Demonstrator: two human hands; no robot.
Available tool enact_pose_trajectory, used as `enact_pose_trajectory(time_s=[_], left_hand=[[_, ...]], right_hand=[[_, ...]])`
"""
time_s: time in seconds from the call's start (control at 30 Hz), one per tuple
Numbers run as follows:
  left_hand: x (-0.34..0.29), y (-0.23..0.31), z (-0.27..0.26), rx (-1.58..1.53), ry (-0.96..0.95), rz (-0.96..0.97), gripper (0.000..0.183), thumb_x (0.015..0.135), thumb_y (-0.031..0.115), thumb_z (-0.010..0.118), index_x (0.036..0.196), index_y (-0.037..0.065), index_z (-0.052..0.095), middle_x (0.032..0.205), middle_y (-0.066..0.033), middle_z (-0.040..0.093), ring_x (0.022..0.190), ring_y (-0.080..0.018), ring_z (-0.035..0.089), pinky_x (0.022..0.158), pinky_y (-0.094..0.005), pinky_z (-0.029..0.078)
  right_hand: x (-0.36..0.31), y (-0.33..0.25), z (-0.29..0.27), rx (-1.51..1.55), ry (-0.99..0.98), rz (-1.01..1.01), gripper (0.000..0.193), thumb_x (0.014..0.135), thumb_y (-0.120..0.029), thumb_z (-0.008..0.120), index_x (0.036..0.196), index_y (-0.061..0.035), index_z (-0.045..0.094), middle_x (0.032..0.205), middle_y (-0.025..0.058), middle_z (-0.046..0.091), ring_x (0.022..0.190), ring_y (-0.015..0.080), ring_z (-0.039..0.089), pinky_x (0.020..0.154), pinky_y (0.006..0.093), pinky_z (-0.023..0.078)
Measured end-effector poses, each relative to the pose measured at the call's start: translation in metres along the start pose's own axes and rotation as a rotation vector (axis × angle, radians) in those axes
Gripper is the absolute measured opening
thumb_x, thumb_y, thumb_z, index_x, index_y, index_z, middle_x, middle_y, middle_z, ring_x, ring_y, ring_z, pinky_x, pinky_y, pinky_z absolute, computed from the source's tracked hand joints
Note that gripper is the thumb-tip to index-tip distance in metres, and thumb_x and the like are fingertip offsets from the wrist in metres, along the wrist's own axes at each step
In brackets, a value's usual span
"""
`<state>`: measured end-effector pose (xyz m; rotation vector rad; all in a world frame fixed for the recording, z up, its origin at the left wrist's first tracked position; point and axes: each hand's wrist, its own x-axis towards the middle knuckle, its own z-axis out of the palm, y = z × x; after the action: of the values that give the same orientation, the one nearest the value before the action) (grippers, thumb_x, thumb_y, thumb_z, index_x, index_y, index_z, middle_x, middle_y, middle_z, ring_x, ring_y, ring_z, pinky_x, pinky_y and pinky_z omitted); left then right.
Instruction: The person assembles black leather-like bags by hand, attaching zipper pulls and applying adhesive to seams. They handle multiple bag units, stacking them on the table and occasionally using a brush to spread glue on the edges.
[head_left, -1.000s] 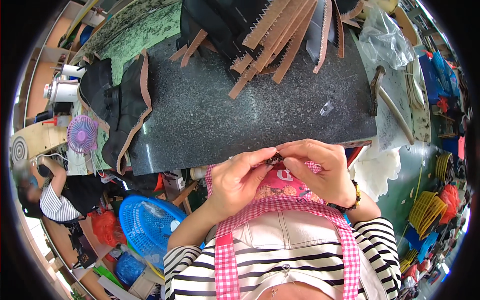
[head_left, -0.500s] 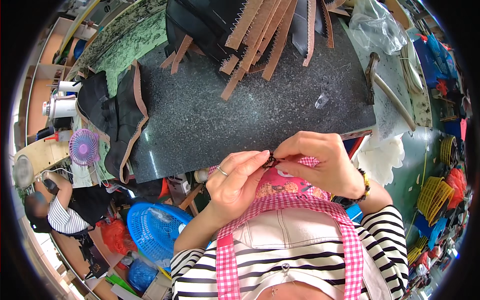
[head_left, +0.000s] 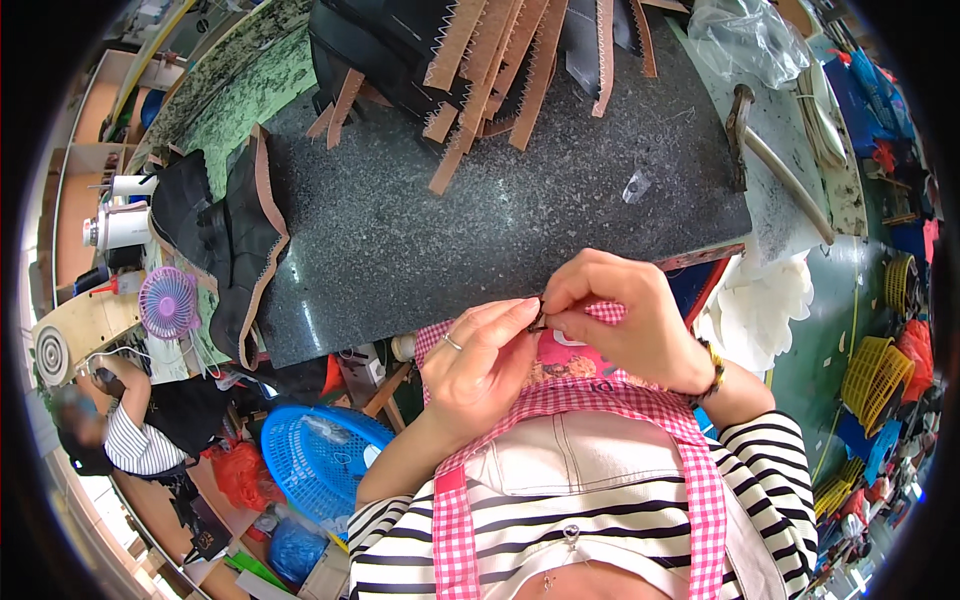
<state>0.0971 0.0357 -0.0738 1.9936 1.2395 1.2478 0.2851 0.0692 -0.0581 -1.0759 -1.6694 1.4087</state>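
In front of the apron, just off the slab's near edge, my two hands meet fingertip to fingertip. My left hand (head_left: 478,365), with a ring on one finger, pinches a small dark piece (head_left: 540,318) between thumb and fingers. From the other side, the bent fingers of my right hand (head_left: 632,318) close on the same piece. Its kind is too small and too covered to make out. Beyond the hands lies a dark speckled stone slab (head_left: 420,230). At its far side, black leather pieces (head_left: 370,60) are heaped with brown zigzag-edged strips (head_left: 490,85).
Black leather pieces with brown edging (head_left: 245,240) lie at the slab's left, beside a purple fan (head_left: 168,302). A hammer (head_left: 790,185) and a clear plastic bag (head_left: 750,45) are at the right. Below left stands a blue basket (head_left: 315,450); another person (head_left: 145,435) sits beyond.
My right hand has tilted and drawn its fingers in more tightly around the small dark piece. My left hand keeps its pinch. The whole view has shifted slightly.
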Motion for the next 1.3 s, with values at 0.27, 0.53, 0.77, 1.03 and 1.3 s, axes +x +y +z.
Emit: enact_pose_trajectory(time_s=[0.27, 0.53, 0.77, 1.03, 1.3], left_hand=[[0.003, 0.000, -0.004, 0.016, -0.014, 0.002, 0.031, 0.072, -0.010, 0.072, 0.101, -0.003, 0.068, 0.090, -0.0175, 0.070, 0.080, -0.0245, 0.070, 0.071, -0.0289, 0.055], [-0.005, -0.014, -0.006, 0.133, -0.029, 0.364, 0.026, 0.071, 0.000, 0.076, 0.095, -0.002, 0.067, 0.091, -0.0152, 0.067, 0.081, -0.0272, 0.069, 0.071, -0.0362, 0.060], [0.000, -0.012, -0.016, 0.146, -0.154, 0.542, 0.021, 0.070, 0.005, 0.074, 0.088, -0.002, 0.066, 0.091, -0.0164, 0.066, 0.084, -0.0291, 0.067, 0.070, -0.0380, 0.060], [-0.004, -0.016, -0.012, -0.019, -0.059, 0.192, 0.026, 0.068, -0.009, 0.077, 0.090, 0.001, 0.065, 0.081, -0.0118, 0.067, 0.073, -0.0262, 0.068, 0.068, -0.0349, 0.057], [0.021, -0.004, 0.007, -0.153, -0.082, 0.093, 0.023, 0.069, -0.007, 0.075, 0.088, 0.001, 0.064, 0.081, -0.0129, 0.068, 0.076, -0.0219, 0.068, 0.069, -0.0301, 0.054]], right_hand=[[0.005, 0.003, -0.009, -0.075, -0.034, -0.128, 0.014, 0.076, 0.006, 0.071, 0.090, 0.0027, 0.069, 0.092, 0.0097, 0.068, 0.080, 0.0158, 0.067, 0.070, 0.0253, 0.055], [-0.005, 0.001, -0.001, -0.154, 0.001, -0.224, 0.014, 0.076, 0.005, 0.071, 0.090, 0.0015, 0.070, 0.092, 0.0122, 0.069, 0.078, 0.0227, 0.069, 0.067, 0.0289, 0.056], [0.006, -0.009, -0.016, -0.093, -0.232, -0.154, 0.009, 0.072, 0.000, 0.071, 0.081, -0.0004, 0.068, 0.082, 0.0107, 0.066, 0.072, 0.0262, 0.067, 0.065, 0.0326, 0.053], [0.041, 0.016, -0.080, -0.153, 0.059, 0.129, 0.016, 0.085, -0.007, 0.070, 0.099, -0.0003, 0.068, 0.086, 0.0028, 0.068, 0.080, 0.0077, 0.063, 0.071, 0.0247, 0.052], [0.135, 0.101, -0.155, -1.188, 0.324, -0.404, 0.036, 0.089, -0.027, 0.061, 0.120, -0.0091, 0.060, 0.134, 0.0151, 0.050, 0.129, 0.0346, 0.043, 0.105, 0.0470, 0.036]])
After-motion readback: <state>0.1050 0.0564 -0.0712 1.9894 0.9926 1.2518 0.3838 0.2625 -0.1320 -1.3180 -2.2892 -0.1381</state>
